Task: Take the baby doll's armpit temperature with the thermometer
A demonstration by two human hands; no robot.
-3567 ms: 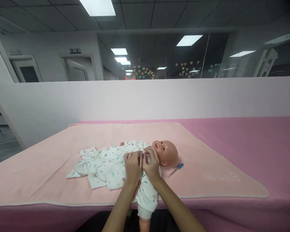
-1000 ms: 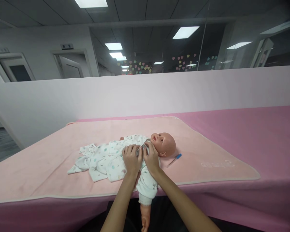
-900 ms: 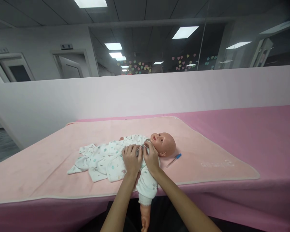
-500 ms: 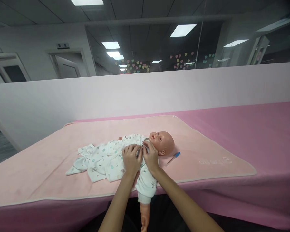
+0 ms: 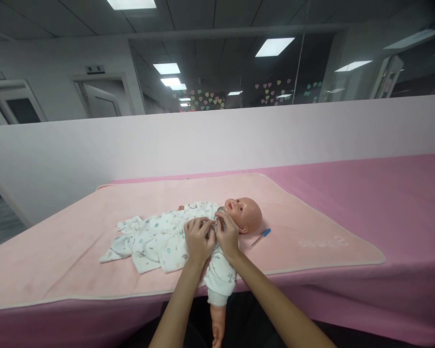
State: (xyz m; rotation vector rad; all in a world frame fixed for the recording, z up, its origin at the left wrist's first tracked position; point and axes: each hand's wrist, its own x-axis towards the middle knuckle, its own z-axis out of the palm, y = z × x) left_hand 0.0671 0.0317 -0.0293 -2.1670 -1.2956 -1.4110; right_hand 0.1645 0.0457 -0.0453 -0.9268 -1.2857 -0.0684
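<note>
A baby doll point(image 5: 247, 214) lies on its back on a pale pink blanket point(image 5: 304, 227), head to the right. It wears a white printed romper point(image 5: 155, 239). One doll arm hangs over the table's near edge. My left hand point(image 5: 196, 241) and my right hand point(image 5: 227, 237) sit side by side on the doll's chest, just below its chin. Both pinch the romper's fabric at the neckline, fingers curled.
A blue-capped pen-like stick point(image 5: 260, 237) lies on the blanket to the right of the doll's head. The blanket covers a darker pink table cover point(image 5: 391, 193). A low white partition wall point(image 5: 217, 140) runs behind the table, with glass panels above it.
My hands have stayed at the doll's neckline, with only small finger shifts. The view has tilted slightly since the earliest frame.
</note>
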